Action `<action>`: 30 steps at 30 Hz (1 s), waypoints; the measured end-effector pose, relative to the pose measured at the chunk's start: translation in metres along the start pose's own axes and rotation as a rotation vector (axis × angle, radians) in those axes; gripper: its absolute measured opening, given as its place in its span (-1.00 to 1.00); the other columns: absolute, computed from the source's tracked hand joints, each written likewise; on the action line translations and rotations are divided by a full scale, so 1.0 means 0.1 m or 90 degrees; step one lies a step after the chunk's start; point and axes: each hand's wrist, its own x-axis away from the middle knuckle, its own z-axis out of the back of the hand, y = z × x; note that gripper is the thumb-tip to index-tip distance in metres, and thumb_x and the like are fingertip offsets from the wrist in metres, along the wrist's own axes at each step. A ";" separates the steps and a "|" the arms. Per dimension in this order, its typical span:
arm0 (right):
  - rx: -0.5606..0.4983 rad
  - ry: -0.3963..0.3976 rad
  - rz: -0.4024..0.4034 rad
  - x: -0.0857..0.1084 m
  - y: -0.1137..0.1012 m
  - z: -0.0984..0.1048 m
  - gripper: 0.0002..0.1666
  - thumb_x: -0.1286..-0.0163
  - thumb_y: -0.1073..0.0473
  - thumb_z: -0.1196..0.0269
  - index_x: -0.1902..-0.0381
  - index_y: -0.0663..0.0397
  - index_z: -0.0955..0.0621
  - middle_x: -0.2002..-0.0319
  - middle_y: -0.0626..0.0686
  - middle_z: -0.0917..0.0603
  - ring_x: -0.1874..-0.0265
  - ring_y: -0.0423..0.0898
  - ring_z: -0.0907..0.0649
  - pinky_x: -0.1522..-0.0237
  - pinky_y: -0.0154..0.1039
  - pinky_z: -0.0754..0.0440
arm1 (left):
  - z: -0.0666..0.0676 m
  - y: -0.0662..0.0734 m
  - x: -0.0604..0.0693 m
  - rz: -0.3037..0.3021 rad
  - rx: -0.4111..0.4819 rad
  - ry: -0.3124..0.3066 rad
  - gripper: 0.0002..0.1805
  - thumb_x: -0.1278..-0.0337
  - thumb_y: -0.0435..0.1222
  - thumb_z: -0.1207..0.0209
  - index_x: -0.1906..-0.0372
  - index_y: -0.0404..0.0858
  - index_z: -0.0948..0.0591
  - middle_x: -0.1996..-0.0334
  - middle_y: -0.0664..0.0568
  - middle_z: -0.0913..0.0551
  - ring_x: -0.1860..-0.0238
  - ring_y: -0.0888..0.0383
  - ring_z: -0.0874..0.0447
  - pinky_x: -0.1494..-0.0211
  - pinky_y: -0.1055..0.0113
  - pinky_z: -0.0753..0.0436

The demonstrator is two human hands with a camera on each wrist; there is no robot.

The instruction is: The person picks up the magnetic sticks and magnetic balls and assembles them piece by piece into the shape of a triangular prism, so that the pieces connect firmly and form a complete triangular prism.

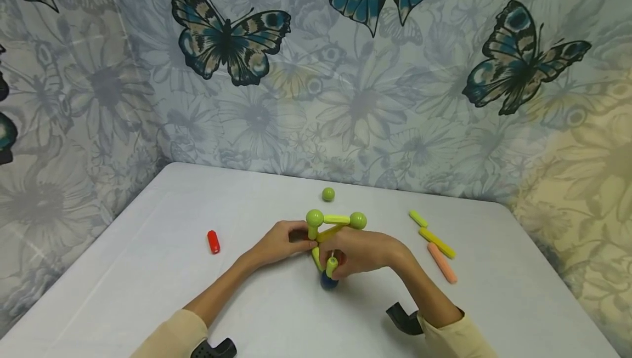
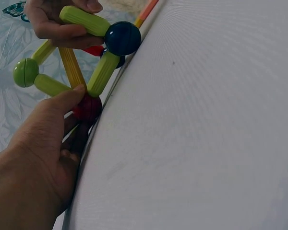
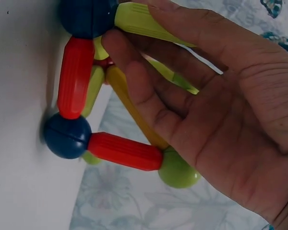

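Observation:
A frame of magnetic sticks and balls stands on the table, with two green balls on top, one of them at the left (image 1: pixel 315 217). My left hand (image 1: pixel 281 244) grips the red ball (image 2: pixel 88 108) at its base, thumb near the stick ends. My right hand (image 1: pixel 362 251) pinches a light green stick (image 2: pixel 84 20) that meets a blue ball (image 3: pixel 89 17) at the near side. In the right wrist view, a red stick (image 3: pixel 77 79) links that ball to another blue ball (image 3: pixel 67 135). A yellow stick (image 2: pixel 71 67) slants through the frame.
Beyond the frame sits a loose green ball (image 1: pixel 328 194). A red stick (image 1: pixel 213 242) lies at the left. At the right lie a short green stick (image 1: pixel 417 217), a yellow stick (image 1: pixel 437 242) and an orange stick (image 1: pixel 441 262). A butterfly-patterned wall covering (image 1: pixel 345 100) rises behind the table.

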 end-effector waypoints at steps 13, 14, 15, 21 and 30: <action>-0.029 -0.016 0.030 0.18 0.00 0.22 -0.59 -0.37 0.30 -0.41 -0.16 0.04 -0.63 -0.03 -0.04 -0.74 0.12 -0.27 -0.74 -0.01 -0.31 -0.73 | 0.00 0.02 -0.02 0.002 0.004 0.000 -0.76 -0.33 -0.19 -0.37 -0.03 -0.10 -0.73 0.04 0.11 -0.80 -0.07 0.24 -0.70 -0.28 0.35 -0.61; -0.037 0.003 0.036 0.25 0.00 0.30 -0.58 -0.41 0.28 -0.39 -0.19 0.03 -0.62 -0.06 -0.01 -0.74 0.10 -0.25 -0.76 -0.01 -0.30 -0.73 | -0.01 0.02 -0.02 0.002 0.005 -0.001 -0.76 -0.33 -0.19 -0.37 -0.03 -0.10 -0.73 0.04 0.11 -0.80 -0.07 0.25 -0.70 -0.28 0.36 -0.61; -0.041 0.031 0.041 0.33 0.02 0.39 -0.60 -0.46 0.25 -0.36 -0.22 0.02 -0.61 -0.07 0.02 -0.74 0.09 -0.21 -0.77 0.00 -0.28 -0.74 | -0.02 0.02 -0.02 0.003 0.008 -0.002 -0.76 -0.33 -0.19 -0.37 -0.04 -0.10 -0.73 0.04 0.11 -0.80 -0.07 0.25 -0.70 -0.27 0.36 -0.61; 0.021 0.290 -0.033 0.42 0.49 0.89 -0.80 -0.55 0.27 -0.24 -0.07 0.15 -0.60 0.09 0.10 -0.75 0.14 -0.01 -0.78 0.10 -0.20 -0.72 | -0.06 0.00 -0.02 0.007 0.005 -0.009 -0.73 -0.32 -0.16 -0.38 -0.07 -0.07 -0.73 0.04 0.13 -0.80 -0.04 0.29 -0.69 -0.24 0.40 -0.62; 0.084 0.124 -0.117 -0.50 1.29 0.65 -0.30 -0.47 0.40 -0.26 -0.51 0.22 -0.32 -0.54 0.33 -0.33 -0.54 0.33 -0.35 -0.47 0.25 -0.44 | 0.00 0.00 -0.02 0.008 0.006 0.005 -0.76 -0.30 -0.19 -0.40 -0.03 -0.08 -0.74 0.07 0.12 -0.80 -0.02 0.28 -0.70 -0.22 0.40 -0.63</action>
